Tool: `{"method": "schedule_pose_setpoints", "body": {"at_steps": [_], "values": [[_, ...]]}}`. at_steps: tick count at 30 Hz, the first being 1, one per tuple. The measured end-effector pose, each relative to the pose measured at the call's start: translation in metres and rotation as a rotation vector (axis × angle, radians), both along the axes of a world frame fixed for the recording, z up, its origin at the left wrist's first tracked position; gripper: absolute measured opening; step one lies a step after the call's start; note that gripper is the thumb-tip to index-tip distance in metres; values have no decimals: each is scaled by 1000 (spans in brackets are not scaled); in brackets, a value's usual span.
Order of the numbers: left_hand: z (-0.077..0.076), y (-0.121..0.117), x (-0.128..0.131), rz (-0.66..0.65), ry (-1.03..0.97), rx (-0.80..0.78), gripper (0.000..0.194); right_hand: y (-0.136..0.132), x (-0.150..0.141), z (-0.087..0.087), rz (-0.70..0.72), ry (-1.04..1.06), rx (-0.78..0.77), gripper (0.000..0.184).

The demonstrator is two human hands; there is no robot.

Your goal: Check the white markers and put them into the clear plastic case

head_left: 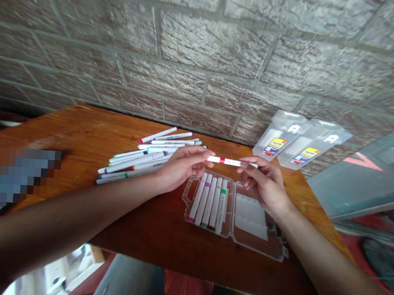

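My left hand (182, 164) and my right hand (265, 180) each pinch one end of a white marker with a red band (227, 161), holding it level above an open clear plastic case (254, 240). Several white markers (210, 201) lie side by side in the case's left half. The case's right half holds only a white insert. A loose pile of white markers (146, 158) lies on the wooden table (138, 233) just left of my left hand.
Two shut clear marker cases (299, 142) with yellow labels lean against the brick wall at the back right. A blurred patch covers something at the table's left edge. A glass surface lies to the right of the table.
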State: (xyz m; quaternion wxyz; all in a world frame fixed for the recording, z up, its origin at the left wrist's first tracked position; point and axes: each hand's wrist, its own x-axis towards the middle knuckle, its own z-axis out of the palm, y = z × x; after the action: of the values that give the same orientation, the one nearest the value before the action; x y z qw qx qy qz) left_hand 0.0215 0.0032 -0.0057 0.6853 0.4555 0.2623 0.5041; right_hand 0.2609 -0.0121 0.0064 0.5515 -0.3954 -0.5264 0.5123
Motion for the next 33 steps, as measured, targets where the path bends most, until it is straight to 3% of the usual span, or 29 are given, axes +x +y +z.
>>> {"method": "schedule_pose_setpoints", "body": {"at_steps": [19, 33], "values": [[8, -8, 0, -144, -92, -12, 17, -4, -2, 3, 42, 38, -29, 14], [9, -9, 0, -182, -103, 32, 19, -3, 0, 2, 73, 63, -16, 14]]}}
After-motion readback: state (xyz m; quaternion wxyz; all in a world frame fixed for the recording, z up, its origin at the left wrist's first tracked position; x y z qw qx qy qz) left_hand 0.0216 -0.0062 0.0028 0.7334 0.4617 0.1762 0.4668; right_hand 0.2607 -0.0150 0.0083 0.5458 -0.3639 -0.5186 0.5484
